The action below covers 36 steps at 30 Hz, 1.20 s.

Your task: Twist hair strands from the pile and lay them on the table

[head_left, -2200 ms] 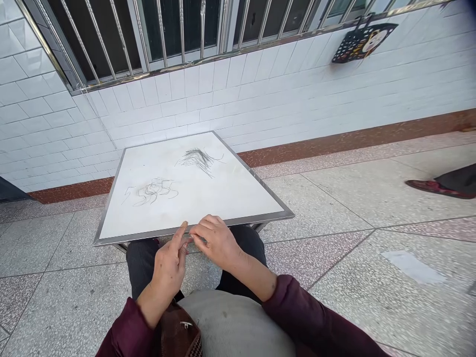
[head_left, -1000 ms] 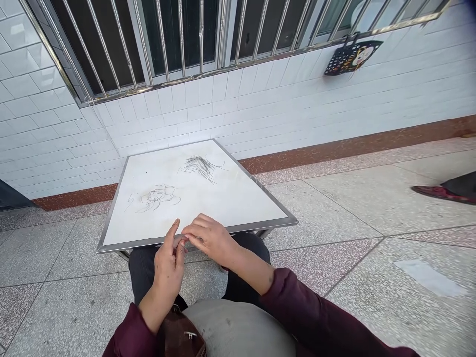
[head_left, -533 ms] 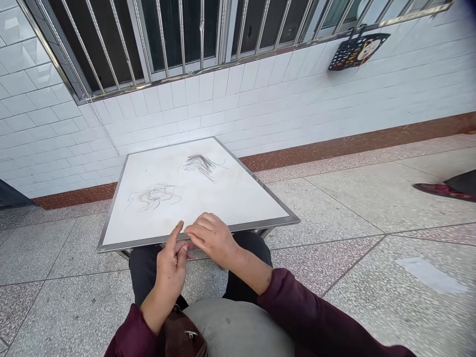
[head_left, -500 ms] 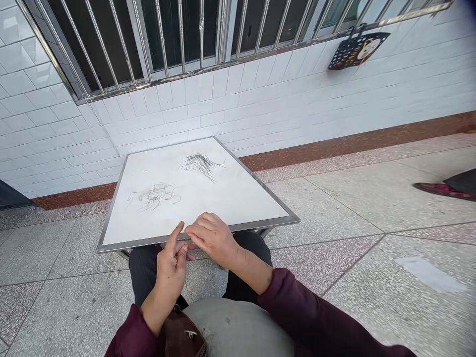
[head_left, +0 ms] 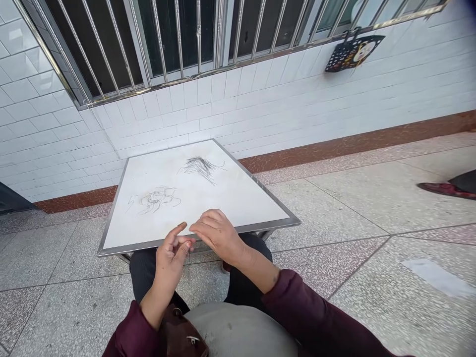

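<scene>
I sit at a low white table (head_left: 241,203) with a metal rim. My left hand (head_left: 169,260) and my right hand (head_left: 217,235) meet just over its near edge. The right fingertips are pressed together in a pinch against the left fingertips. The left index finger sticks up while the other fingers curl. A very thin dark strand of hair (head_left: 188,259) hangs below the left fingers. On the table lie a loose tangle of hair (head_left: 158,198) at the left and a straighter bundle of hair (head_left: 201,166) farther back.
A white tiled wall with a barred window (head_left: 167,34) stands behind the table. A dark basket (head_left: 351,52) hangs on the wall at the right. Another person's red shoe (head_left: 437,188) is on the terrazzo floor at the far right. A brown bag (head_left: 182,334) lies in my lap.
Both hands have lifted slightly and stay joined at the fingertips. The right hand has shifted a little up and to the right. The hair on the table has not moved.
</scene>
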{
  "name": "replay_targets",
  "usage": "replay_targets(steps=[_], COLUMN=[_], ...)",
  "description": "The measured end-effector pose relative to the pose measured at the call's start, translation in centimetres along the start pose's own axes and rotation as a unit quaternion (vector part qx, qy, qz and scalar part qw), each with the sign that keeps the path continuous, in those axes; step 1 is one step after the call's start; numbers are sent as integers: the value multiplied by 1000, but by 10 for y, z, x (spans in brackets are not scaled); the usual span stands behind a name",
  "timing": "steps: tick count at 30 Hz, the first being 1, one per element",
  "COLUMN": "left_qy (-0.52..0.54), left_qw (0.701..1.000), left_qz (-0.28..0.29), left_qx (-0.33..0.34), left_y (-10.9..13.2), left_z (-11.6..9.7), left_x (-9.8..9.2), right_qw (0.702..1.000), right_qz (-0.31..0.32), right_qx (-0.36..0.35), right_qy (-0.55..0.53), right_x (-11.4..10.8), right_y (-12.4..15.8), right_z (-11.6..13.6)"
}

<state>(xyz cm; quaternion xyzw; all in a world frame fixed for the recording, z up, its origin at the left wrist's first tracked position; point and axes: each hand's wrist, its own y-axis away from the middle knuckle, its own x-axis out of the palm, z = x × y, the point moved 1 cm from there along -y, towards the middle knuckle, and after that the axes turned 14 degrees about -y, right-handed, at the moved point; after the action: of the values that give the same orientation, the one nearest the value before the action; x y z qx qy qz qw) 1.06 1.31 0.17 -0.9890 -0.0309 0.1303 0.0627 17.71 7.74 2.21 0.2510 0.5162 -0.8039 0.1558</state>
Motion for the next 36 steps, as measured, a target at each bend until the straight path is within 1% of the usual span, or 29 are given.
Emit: replay_targets(steps=[3,6,10,14,19,27,31,36], left_qy=[59,81,96,97,115,122,120,122], left_qw=[998,997,995,994,992,990,990,990], left_qz=[-11,-13,12,34,43,39,37,36], left_qx=[-16,-13,-17,-34,-40,-59,-58,-58], left_y=[-2,-1,0,-2,-5,-5,-6,-5], left_z=[-3,-4,-9,-19,-28,-21,-17,-13], left_x=[6,8,6,4,6,8,7,5], right_qw=[1000,1000,999,998,998,998,997,997], right_qz=[-14,-25,-39,-54,-42,-10,7,11], right_qx=[-7,-14,-17,-27,-35,-43,-50,-63], right_qy=[4,11,-4,-29,-44,-43,-51,-47], right_x=[0,-2,-4,-5,-7,-6,-6,-3], right_y=[0,0,-1,-5,-8,-8,-10,-13], right_z=[4,6,7,9,8,4,3,3])
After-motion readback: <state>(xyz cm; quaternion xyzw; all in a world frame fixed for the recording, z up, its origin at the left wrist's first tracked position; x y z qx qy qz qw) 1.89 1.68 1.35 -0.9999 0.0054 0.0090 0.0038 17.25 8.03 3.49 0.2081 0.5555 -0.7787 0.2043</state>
